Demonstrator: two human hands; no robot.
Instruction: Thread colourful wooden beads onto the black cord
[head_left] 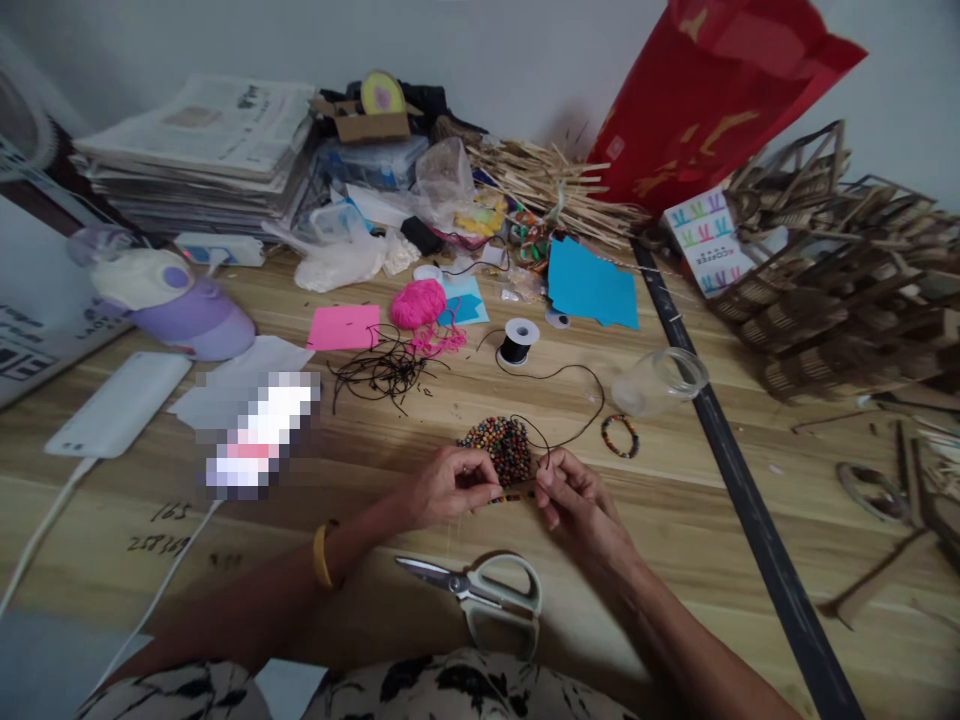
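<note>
From the head view, the likeliest trouble is beads sliding off or the black cord snagging, should a pinch loosen so close to the loose bead pile. The beaded strand lies between and just below both hands' fingertips, its long axis running left to right; which end leads, I can't tell. The left hand has thumb and forefinger closed, contents too small to tell; the right hand pinches the cord.

My worktop is dimly lit; soft shadows pool at its near edge, and the phone screen is pixelated.
</note>
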